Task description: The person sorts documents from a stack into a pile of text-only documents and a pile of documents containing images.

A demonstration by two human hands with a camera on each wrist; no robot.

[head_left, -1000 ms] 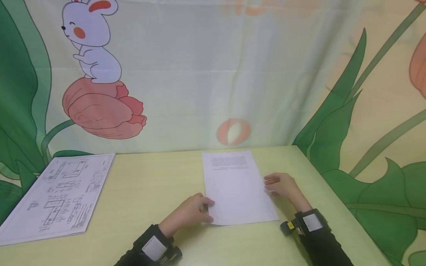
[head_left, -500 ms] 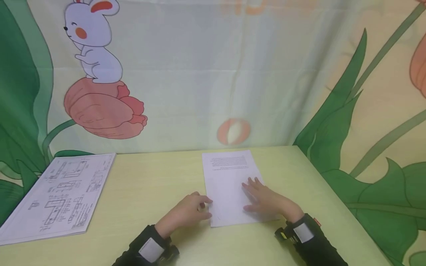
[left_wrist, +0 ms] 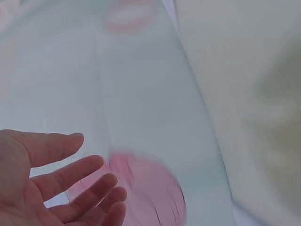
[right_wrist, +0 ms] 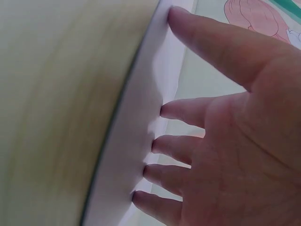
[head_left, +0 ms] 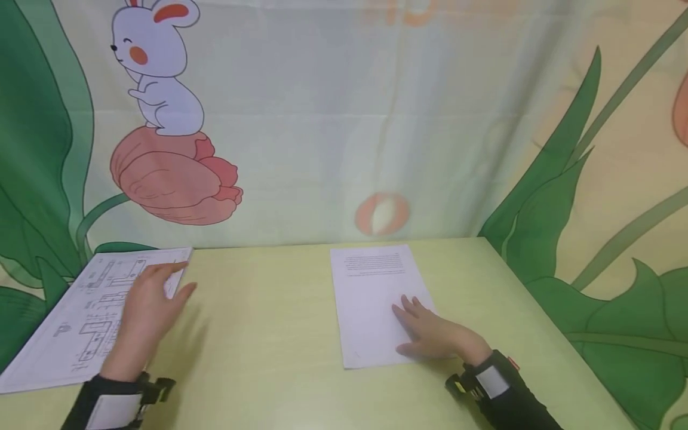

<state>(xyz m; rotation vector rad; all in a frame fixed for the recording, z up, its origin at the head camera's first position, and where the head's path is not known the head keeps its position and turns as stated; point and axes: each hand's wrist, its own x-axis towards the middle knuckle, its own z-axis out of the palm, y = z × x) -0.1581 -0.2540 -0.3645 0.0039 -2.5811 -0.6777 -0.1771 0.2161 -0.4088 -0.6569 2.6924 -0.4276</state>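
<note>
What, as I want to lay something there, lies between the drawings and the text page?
The head view shows bare tabletop between the drawings and the text page, with the left hand and its wrist strap overlapping the stretch's left edge.

Behind the table (head_left: 263, 322), a printed curtain (head_left: 301, 155) is hanging along the back edge; green leaves (head_left: 550, 212) are spreading past the right edge.

The left hand (head_left: 144, 307) hides part of the technical drawing (head_left: 59, 355); the right hand (head_left: 432, 334), part of the printed sheet (head_left: 365, 316), whose text (head_left: 374, 264) is too small to read. The head view's bottom edge crops both sleeves (head_left: 524, 406) and the table (head_left: 258, 322).
</note>
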